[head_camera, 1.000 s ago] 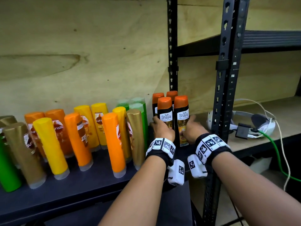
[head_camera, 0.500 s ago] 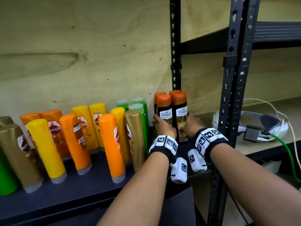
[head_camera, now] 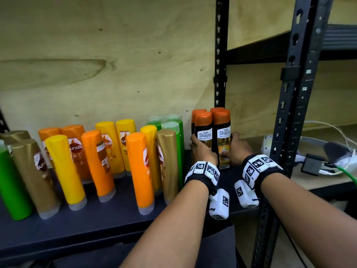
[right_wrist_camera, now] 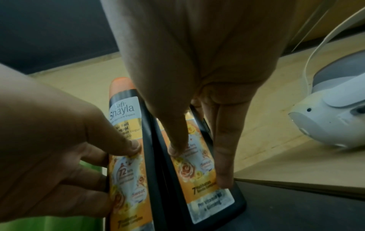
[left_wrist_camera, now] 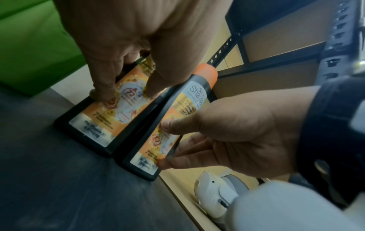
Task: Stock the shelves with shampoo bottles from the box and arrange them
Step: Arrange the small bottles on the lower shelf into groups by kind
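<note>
Several black Safi Shayla shampoo bottles with orange caps stand at the right end of the dark shelf [head_camera: 96, 227]. My left hand [head_camera: 201, 149] grips the front left bottle [head_camera: 203, 132], its thumb [right_wrist_camera: 134, 145] on the label and its fingers round the left side. The front right bottle [head_camera: 224, 134] is gripped by my right hand [head_camera: 234, 149], thumb [left_wrist_camera: 168, 126] on the label and fingers [right_wrist_camera: 223, 171] along its right edge. Both bottles stand upright, side by side and touching. Two more Shayla bottles [head_camera: 217, 110] stand right behind them, mostly hidden.
Orange, yellow, gold and green Sunsilk bottles [head_camera: 139, 171] fill the shelf to the left; the green ones [head_camera: 179, 151] stand close to my left hand. A black upright post [head_camera: 286, 132] rises at the right. Beyond it a white headset [head_camera: 340, 155] with cables lies on a wooden shelf.
Both hands have stayed on the two front Shayla bottles. Only my view has shifted slightly.
</note>
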